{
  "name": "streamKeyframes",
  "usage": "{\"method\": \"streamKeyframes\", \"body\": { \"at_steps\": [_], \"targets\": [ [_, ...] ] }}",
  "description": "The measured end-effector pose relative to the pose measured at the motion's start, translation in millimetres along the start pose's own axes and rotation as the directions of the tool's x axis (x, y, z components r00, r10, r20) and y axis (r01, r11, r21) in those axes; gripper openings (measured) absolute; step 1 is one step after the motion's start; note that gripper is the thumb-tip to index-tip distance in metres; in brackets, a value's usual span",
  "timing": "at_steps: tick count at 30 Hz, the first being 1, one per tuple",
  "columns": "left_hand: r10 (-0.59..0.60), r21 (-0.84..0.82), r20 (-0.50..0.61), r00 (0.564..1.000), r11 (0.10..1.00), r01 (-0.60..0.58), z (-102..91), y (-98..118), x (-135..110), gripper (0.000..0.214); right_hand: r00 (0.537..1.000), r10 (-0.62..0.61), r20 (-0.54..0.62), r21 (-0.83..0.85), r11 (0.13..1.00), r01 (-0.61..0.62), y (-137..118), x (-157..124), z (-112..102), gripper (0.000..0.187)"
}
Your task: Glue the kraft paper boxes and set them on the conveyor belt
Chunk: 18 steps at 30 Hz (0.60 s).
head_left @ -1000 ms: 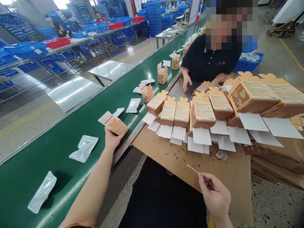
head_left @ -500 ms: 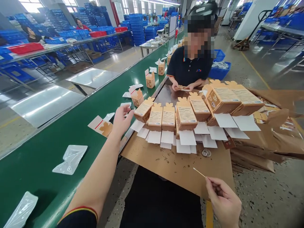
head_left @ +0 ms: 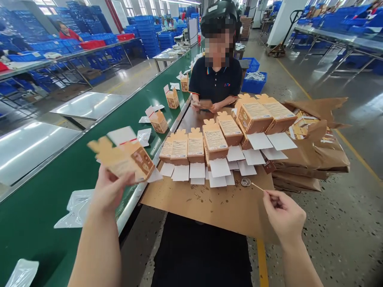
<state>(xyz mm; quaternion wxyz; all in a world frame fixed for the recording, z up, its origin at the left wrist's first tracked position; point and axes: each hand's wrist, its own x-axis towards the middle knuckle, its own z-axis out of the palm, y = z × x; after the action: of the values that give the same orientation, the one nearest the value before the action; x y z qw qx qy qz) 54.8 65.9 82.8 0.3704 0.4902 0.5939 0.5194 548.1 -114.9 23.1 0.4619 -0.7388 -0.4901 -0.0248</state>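
Observation:
My left hand (head_left: pixel 112 189) grips a brown printed carton (head_left: pixel 131 157), blurred by motion, over the edge of the green conveyor belt (head_left: pixel 38 195). The carton lies tilted with its flaps open, one of them white with a red strip. My right hand (head_left: pixel 284 213) pinches a cotton swab (head_left: pixel 257 186) by its stick. The swab's tip points at a small clear round dish (head_left: pixel 245 182) on the cardboard sheet (head_left: pixel 191 199); whether they touch I cannot tell. Behind the dish stand rows of similar cartons (head_left: pixel 214 139), their white flaps hanging toward me.
White plastic packets (head_left: pixel 74 207) and more open cartons (head_left: pixel 172 97) sit along the belt. Across the table a co-worker (head_left: pixel 215 83) holds a flat brown piece. A large brown paper bag (head_left: pixel 317 155) of folded cartons stands at the right, with blue crates (head_left: pixel 254 81) behind.
My left hand has moved left and toward me and now holds a carton. The swab in my right hand has come close to the dish. The whole view has shifted.

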Motion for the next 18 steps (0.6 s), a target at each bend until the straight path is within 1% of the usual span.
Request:
{"method": "streamKeyframes", "body": {
  "at_steps": [1, 3, 4, 6, 7, 8, 10, 11, 13, 15, 16, 17, 18],
  "targets": [
    [-0.023, -0.059, 0.008, 1.0, 0.998, 0.024, 0.4, -8, -20, 0.105, 0.999, -0.017, 0.045, -0.031, 0.999, 0.018, 2, 8, 5, 0.046],
    [-0.12, -0.104, 0.06, 0.991, 0.987, 0.126, 11.7, -22, -61, 0.102, 0.987, -0.051, 0.153, -0.057, 0.997, 0.06, 7, 20, 15, 0.046],
    [-0.179, -0.107, 0.11, 0.978, 0.976, 0.19, 21.6, -29, -79, 0.097, 0.977, -0.063, 0.202, -0.059, 0.995, 0.077, 10, 24, 20, 0.046],
    [-0.267, -0.103, 0.23, 0.936, 0.95, 0.296, 46.2, -39, -109, 0.085, 0.957, -0.074, 0.279, -0.066, 0.993, 0.095, 15, 29, 29, 0.046],
    [-0.288, -0.106, 0.277, 0.917, 0.939, 0.327, 59.1, -44, -120, 0.079, 0.948, -0.073, 0.308, -0.071, 0.993, 0.099, 17, 31, 32, 0.046],
    [-0.297, -0.118, 0.301, 0.906, 0.932, 0.344, 71.5, -47, -128, 0.075, 0.942, -0.072, 0.329, -0.073, 0.992, 0.101, 19, 31, 33, 0.047],
    [-0.297, -0.152, 0.305, 0.905, 0.923, 0.354, 91.8, -54, -135, 0.075, 0.94, -0.073, 0.333, -0.067, 0.993, 0.1, 21, 30, 33, 0.047],
    [-0.296, -0.167, 0.292, 0.91, 0.921, 0.353, 98.9, -57, -135, 0.077, 0.948, -0.074, 0.311, -0.061, 0.993, 0.098, 21, 28, 31, 0.047],
    [-0.301, -0.18, 0.262, 0.917, 0.918, 0.353, 106.6, -63, -131, 0.083, 0.974, -0.073, 0.214, -0.042, 0.996, 0.084, 16, 20, 25, 0.044],
    [-0.318, -0.169, 0.256, 0.913, 0.915, 0.366, 107.7, -68, -126, 0.088, 0.992, -0.062, 0.112, 0.021, 0.998, 0.06, 6, 3, 20, 0.039],
    [-0.328, -0.159, 0.26, 0.908, 0.913, 0.375, 107.0, -70, -125, 0.09, 0.993, -0.058, 0.1, 0.079, 0.996, 0.05, -2, -8, 19, 0.037],
    [-0.338, -0.148, 0.27, 0.902, 0.911, 0.385, 106.2, -70, -124, 0.091, 0.991, -0.057, 0.122, 0.148, 0.988, 0.038, -12, -20, 19, 0.035],
    [-0.345, -0.138, 0.279, 0.896, 0.909, 0.393, 105.7, -71, -123, 0.091, 0.981, -0.066, 0.181, 0.227, 0.974, 0.023, -23, -33, 22, 0.032]
  ]
}}
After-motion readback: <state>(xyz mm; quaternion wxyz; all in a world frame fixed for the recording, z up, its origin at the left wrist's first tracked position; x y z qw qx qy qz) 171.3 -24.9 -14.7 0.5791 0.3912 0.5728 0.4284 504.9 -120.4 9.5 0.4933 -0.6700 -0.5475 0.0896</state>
